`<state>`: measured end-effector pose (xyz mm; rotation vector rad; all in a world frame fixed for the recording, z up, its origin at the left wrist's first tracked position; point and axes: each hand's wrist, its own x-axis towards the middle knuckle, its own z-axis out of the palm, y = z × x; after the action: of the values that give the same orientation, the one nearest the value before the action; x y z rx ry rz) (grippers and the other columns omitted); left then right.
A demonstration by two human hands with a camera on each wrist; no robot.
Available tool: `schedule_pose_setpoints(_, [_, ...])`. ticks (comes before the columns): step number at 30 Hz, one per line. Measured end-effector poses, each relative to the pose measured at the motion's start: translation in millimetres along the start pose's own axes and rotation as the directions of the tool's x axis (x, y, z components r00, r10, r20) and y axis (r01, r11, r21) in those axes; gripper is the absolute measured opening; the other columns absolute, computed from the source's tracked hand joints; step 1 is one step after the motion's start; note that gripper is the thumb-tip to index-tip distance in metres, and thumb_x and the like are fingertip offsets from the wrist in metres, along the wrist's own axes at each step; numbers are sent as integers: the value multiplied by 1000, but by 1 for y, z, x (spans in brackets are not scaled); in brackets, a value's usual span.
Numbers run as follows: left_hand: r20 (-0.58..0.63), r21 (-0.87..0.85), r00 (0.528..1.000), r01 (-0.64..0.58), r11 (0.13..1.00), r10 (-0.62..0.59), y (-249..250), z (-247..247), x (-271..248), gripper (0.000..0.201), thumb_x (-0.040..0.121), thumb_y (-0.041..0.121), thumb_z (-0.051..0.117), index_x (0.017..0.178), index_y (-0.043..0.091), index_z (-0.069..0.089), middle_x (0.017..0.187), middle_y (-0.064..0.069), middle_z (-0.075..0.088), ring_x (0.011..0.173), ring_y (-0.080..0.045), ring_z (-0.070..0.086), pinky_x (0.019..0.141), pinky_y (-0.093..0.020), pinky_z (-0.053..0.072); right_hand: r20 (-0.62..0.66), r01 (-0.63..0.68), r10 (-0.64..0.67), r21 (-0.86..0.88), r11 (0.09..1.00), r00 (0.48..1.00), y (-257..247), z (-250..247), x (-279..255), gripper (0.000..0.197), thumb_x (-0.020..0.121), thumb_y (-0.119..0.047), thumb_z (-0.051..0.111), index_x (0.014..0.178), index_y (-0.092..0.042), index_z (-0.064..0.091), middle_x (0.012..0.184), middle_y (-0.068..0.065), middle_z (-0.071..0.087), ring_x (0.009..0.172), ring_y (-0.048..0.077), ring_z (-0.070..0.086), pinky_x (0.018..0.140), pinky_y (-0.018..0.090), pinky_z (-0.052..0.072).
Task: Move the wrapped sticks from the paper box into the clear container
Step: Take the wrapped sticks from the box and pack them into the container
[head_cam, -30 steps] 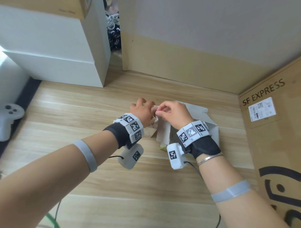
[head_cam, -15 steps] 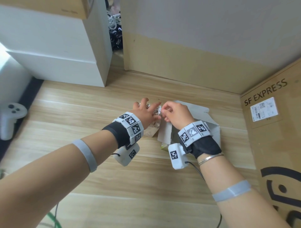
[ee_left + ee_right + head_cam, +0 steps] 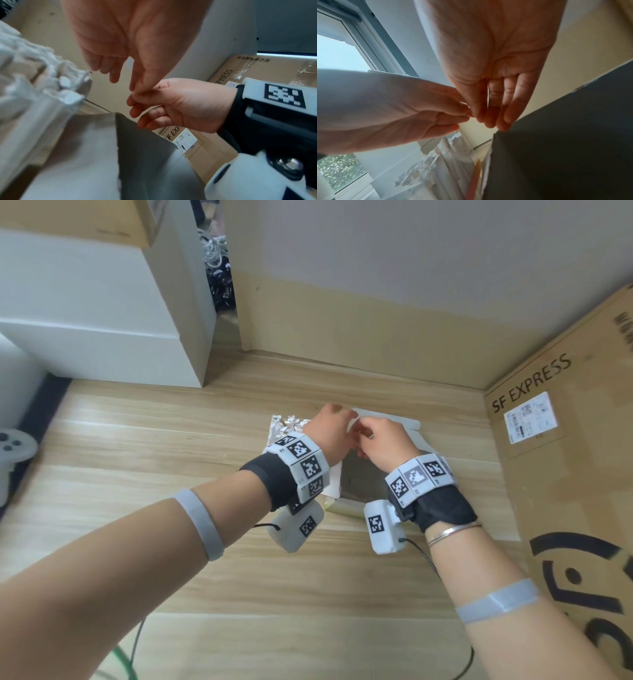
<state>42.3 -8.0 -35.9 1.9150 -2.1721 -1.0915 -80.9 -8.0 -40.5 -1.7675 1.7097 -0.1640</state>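
Left hand (image 3: 330,436) and right hand (image 3: 383,443) meet fingertip to fingertip above the paper box (image 3: 376,477); what they pinch cannot be told. Wrapped sticks (image 3: 289,424) bunch at left; separate 1 cleanly.

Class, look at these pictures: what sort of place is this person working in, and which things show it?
Probably an office or storage corner, not a kitchen: a wooden desk, an SF EXPRESS shipping carton at the right, and tangled cables behind white boxes.
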Motion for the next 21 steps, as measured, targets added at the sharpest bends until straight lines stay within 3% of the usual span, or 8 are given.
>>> schedule_pose_setpoints(5, [22, 44, 995, 91, 995, -92, 13, 17, 4, 52, 92, 11, 42, 143, 16, 31, 136, -17, 45, 120, -33, 52, 94, -38, 45, 42, -40, 41, -17, 999, 998, 26, -8, -11, 19, 93, -23, 50, 99, -18, 67, 82, -2, 63, 82, 18, 58, 72, 25, 40])
schedule_pose_setpoints(10, [105, 100, 981, 151, 984, -161, 20, 32, 7, 76, 92, 10, 45, 150, 18, -3, 115, -18, 62, 101, -30, 63, 70, -29, 45, 67, -75, 74, 11, 997, 995, 45, -9, -15, 16, 91, -23, 51, 90, -22, 67, 93, 1, 71, 85, 20, 65, 59, 18, 41])
schedule_pose_setpoints(12, [150, 127, 972, 164, 978, -183, 23, 39, 8, 82, 93, 8, 43, 149, 22, -15, 112, -17, 64, 98, -29, 65, 71, -29, 47, 82, -73, 72, 10, 997, 994, 48, -10, -16, 18, 92, -24, 51, 93, -21, 68, 96, 2, 71, 86, 19, 65, 60, 16, 40])
schedule_pose_setpoints(14, [181, 141, 963, 177, 974, -201, 26, 44, 9, 85, 92, 3, 41, 147, 26, -20, 114, -18, 63, 99, -29, 65, 77, -31, 51, 100, -63, 63, -4, 998, 993, 51, -11, -17, 18, 92, -25, 51, 95, -20, 68, 98, 2, 71, 86, 18, 64, 61, 21, 41])
schedule_pose_setpoints(17, [189, 118, 962, 176, 977, -196, 24, 47, 11, 90, 90, -3, 40, 146, 30, -23, 119, -20, 60, 100, -30, 64, 80, -33, 51, 121, -57, 58, -8, 998, 991, 54, -11, -17, 19, 92, -26, 51, 97, -19, 68, 101, 1, 70, 88, 17, 63, 73, 23, 41])
schedule_pose_setpoints(21, [140, -14, 977, 162, 987, -159, 24, 42, 12, 94, 87, -7, 40, 145, 37, -20, 131, -22, 46, 98, -33, 61, 84, -36, 50, 160, -40, 49, -59, 997, 986, 55, -10, -17, 24, 94, -24, 50, 107, -17, 68, 107, 2, 69, 97, 19, 63, 80, 22, 41])
